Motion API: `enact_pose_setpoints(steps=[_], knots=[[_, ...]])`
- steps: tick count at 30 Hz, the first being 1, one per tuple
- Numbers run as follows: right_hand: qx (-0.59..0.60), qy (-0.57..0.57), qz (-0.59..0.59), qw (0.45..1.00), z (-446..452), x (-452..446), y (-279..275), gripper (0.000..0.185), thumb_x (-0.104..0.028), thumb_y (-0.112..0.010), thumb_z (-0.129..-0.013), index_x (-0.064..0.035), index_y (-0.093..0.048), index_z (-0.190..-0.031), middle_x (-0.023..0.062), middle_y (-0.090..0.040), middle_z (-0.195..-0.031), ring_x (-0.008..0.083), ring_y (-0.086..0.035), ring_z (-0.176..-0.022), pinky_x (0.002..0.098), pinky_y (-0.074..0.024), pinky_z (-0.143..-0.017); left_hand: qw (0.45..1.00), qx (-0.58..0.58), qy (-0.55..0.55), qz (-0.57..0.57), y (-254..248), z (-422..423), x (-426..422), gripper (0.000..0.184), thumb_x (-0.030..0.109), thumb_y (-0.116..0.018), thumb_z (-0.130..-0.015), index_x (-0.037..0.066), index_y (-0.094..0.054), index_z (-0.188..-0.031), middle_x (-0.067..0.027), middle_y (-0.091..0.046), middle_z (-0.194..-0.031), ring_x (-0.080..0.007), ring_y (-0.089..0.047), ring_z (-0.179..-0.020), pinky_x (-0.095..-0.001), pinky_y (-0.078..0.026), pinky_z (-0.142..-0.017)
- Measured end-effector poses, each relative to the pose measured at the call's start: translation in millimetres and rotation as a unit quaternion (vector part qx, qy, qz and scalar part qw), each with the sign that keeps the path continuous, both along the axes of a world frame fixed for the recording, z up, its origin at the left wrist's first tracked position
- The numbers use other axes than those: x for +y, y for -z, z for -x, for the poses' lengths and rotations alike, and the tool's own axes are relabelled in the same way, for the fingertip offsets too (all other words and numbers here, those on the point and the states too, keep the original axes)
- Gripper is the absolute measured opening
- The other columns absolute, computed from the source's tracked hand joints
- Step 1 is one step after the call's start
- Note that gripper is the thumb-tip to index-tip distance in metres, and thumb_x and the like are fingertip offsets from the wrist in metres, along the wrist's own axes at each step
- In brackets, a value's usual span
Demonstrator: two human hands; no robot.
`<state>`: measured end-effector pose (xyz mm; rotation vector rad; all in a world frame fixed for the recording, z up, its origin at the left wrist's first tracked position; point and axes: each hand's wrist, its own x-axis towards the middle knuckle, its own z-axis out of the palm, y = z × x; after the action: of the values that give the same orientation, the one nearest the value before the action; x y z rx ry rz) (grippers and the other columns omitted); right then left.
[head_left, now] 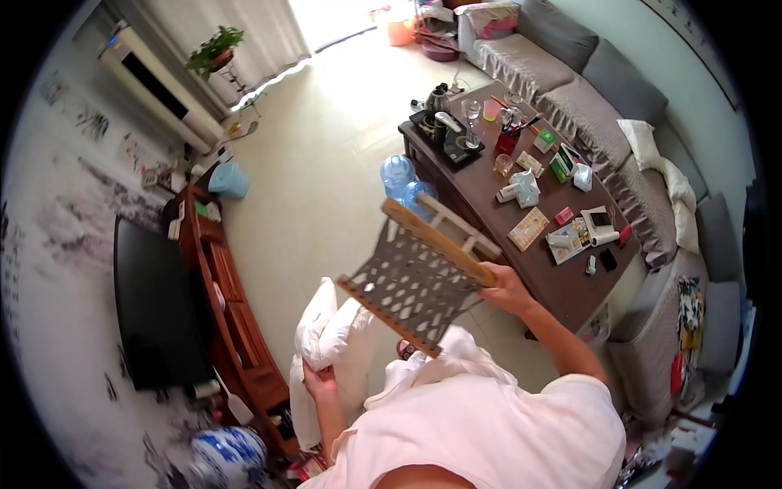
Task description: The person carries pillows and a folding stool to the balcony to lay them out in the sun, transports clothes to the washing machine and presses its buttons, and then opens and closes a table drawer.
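My right hand point(507, 288) is closed round the wooden frame of a folding stool point(415, 281), whose dark woven seat is tilted in front of my body. Low on the left, my left hand point(319, 380) grips a white pillow point(332, 334) that hangs beside my leg. The fingers of that hand are partly hidden by the fabric. Beyond the stool, blue water bottles point(397, 174) stand on the floor beside the coffee table.
A dark coffee table point(521, 244) with many small items stands at the right, with a grey sofa point(586, 106) behind it. On the left are a wooden TV cabinet point(236, 318), a television point(155, 301), a blue bin point(229, 181) and a blue-white vase point(228, 456).
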<state>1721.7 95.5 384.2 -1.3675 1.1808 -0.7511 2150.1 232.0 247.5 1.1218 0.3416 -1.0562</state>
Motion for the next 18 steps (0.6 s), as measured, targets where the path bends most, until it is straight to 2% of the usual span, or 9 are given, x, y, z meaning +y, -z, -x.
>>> enact_pose_setpoints(steps=[2,6,8,9,10,12,13,16,18], knots=[[-0.047,0.014,-0.088,0.995,-46,-51,-4,0.038,-0.004,-0.059,-0.066,0.0006,-0.053,-0.103,0.0018,-0.054,-0.081,0.0093,-0.051,-0.066,0.0221,-0.0415,-0.058,1.0,0.015,0.017,-0.007,3,-25,-70,0.035,0.035,-0.052,-0.081,0.012,-0.053,-0.107,-0.0051,-0.054,-0.107,-0.0223,-0.052,-0.096,-0.0376,-0.043,-0.083],[-0.172,0.048,-0.014,0.984,-137,-156,9,0.039,-0.002,-0.059,-0.066,-0.0008,-0.053,-0.105,-0.0011,-0.051,-0.073,0.0047,-0.046,-0.051,0.0206,-0.0373,-0.041,0.998,0.032,0.04,-0.04,6,-64,-204,0.037,0.038,-0.049,-0.082,0.014,-0.05,-0.11,-0.0026,-0.055,-0.105,-0.0206,-0.052,-0.094,-0.0375,-0.043,-0.082],[-0.162,0.02,-0.054,0.985,-174,-217,10,0.038,-0.003,-0.058,-0.067,-0.0006,-0.053,-0.104,-0.0014,-0.051,-0.069,0.006,-0.047,-0.051,0.0207,-0.0382,-0.043,0.996,0.042,0.071,-0.021,5,-77,-274,0.036,0.038,-0.045,-0.084,0.014,-0.05,-0.111,-0.0044,-0.055,-0.106,-0.0223,-0.052,-0.096,-0.0394,-0.043,-0.082],[-0.179,0.023,-0.05,0.982,-194,-245,10,0.036,-0.002,-0.057,-0.067,-0.0016,-0.054,-0.103,-0.0015,-0.049,-0.066,0.006,-0.047,-0.049,0.0214,-0.0377,-0.042,0.988,0.085,0.092,0.087,9,-87,-305,0.037,0.036,-0.042,-0.086,0.011,-0.048,-0.112,-0.0062,-0.054,-0.109,-0.0241,-0.051,-0.099,-0.0421,-0.043,-0.082],[-0.138,0.001,-0.018,0.99,-208,-273,15,0.038,-0.003,-0.056,-0.066,-0.0025,-0.054,-0.103,0.002,-0.053,-0.068,0.0101,-0.05,-0.053,0.024,-0.0417,-0.048,0.969,0.095,0.156,0.167,15,-93,-335,0.037,0.031,-0.041,-0.087,0.008,-0.046,-0.115,-0.0081,-0.053,-0.11,-0.0249,-0.049,-0.102,-0.0431,-0.042,-0.084],[-0.092,0.014,0.165,0.982,-245,-340,26,0.039,-0.005,-0.057,-0.064,-0.0032,-0.054,-0.103,0.0091,-0.058,-0.073,0.0178,-0.056,-0.062,0.0274,-0.0448,-0.059,0.955,0.08,0.214,0.191,-14,-100,-406,0.036,0.027,-0.04,-0.088,0.006,-0.045,-0.116,-0.0086,-0.052,-0.111,-0.0259,-0.048,-0.103,-0.0417,-0.041,-0.086],[-0.062,-0.012,0.111,0.992,-255,-371,13,0.041,-0.006,-0.058,-0.062,-0.0035,-0.054,-0.103,0.0157,-0.058,-0.08,0.0251,-0.058,-0.074,0.0295,-0.0443,-0.069,0.961,0.07,0.2,0.176,-14,-113,-434,0.035,0.026,-0.04,-0.088,0.005,-0.045,-0.116,-0.0092,-0.052,-0.112,-0.0263,-0.048,-0.103,-0.0417,-0.041,-0.087],[-0.042,-0.028,0.163,0.985,-294,-468,10,0.045,-0.005,-0.059,-0.063,-0.0046,-0.052,-0.107,0.0155,-0.059,-0.083,0.0236,-0.059,-0.074,0.0302,-0.0454,-0.067,0.964,0.075,0.179,0.18,-4,-136,-527,0.033,0.022,-0.039,-0.088,0.005,-0.044,-0.116,-0.0104,-0.05,-0.113,-0.0273,-0.048,-0.103,-0.0416,-0.041,-0.086],[0.059,-0.062,0.177,0.981,-319,-524,2,0.048,-0.008,-0.06,-0.063,-0.0063,-0.05,-0.11,0.0157,-0.059,-0.082,0.0268,-0.058,-0.072,0.0331,-0.0457,-0.065,0.948,0.093,0.198,0.231,-2,-151,-594,0.033,0.022,-0.04,-0.088,0.004,-0.043,-0.116,-0.0107,-0.049,-0.114,-0.0277,-0.048,-0.102,-0.0417,-0.042,-0.085]])
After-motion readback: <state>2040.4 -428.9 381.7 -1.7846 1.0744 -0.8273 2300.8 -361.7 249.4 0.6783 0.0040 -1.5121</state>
